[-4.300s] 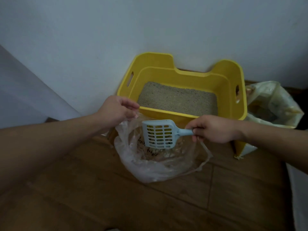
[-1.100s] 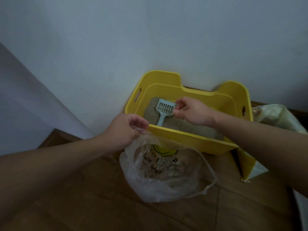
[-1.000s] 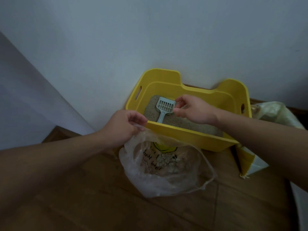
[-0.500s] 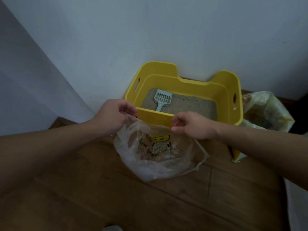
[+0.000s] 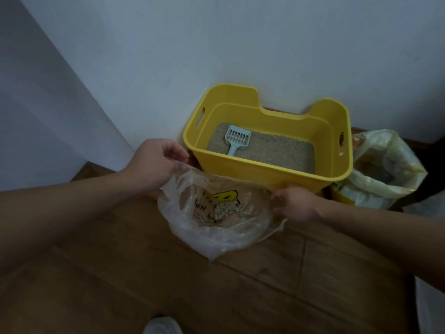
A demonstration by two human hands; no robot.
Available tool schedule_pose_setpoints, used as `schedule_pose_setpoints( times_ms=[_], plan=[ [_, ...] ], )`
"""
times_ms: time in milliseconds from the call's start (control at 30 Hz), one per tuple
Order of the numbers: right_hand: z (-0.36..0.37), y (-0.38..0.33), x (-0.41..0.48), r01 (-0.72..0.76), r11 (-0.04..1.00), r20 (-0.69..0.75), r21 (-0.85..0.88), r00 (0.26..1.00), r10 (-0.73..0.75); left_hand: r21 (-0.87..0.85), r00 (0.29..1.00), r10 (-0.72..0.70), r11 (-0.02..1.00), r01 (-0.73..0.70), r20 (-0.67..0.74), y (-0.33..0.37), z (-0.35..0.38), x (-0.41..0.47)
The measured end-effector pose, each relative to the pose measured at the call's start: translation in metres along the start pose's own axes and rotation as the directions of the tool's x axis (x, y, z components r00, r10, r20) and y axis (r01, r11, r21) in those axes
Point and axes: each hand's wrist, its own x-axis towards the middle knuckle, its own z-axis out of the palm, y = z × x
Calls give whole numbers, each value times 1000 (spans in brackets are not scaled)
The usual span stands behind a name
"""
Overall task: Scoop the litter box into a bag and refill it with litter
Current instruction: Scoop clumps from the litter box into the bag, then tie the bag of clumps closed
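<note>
A wooden plank floor meets a plain white wall. Against the wall stands a yellow plastic litter box with handle slots in its sides, holding a level bed of sandy grey litter. To its right sits an open yellowish litter sack. In front of the box, on the floor, a clear thin plastic bag is held open, with pale clumps of scooped litter at its bottom. The left hand pinches the bag's rim on one side; the right hand pinches the opposite edge. A small pale blue slotted plastic scoop lies on the litter at the box's left side, touched by neither hand.
</note>
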Motion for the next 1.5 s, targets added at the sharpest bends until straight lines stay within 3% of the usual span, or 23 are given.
schedule_pose_setpoints(
  times_ms=[100,200,400,733,1033,1200,1367,1500],
  plan=[
    [9,13,3,-44,998,13,-44,999,44,189,998,46,981,-38,-34,-4,-3,-2],
    [10,15,-1,-46,999,51,2,998,45,257,998,66,965,-57,-24,-5,-4,-7],
    [-2,-5,-15,23,970,18,243,999,-28,232,999,23,973,-12,-42,-5,-6,-5],
    [-53,-38,-47,201,895,-196,398,972,-131,210,993,117,971,-110,-17,29,1,-2],
    [-142,-73,-94,380,791,-436,480,885,-161,1,994,113,994,-113,-2,86,0,6],
    [-176,-84,-114,439,771,-478,462,855,-200,-222,997,78,973,-70,29,127,2,4],
    [-183,-93,-124,430,797,-498,424,846,-191,-565,991,-17,820,89,131,164,8,2],
    [-178,-101,-128,390,850,-542,355,826,-152,-696,984,-25,704,141,175,181,14,-4]
  ],
)
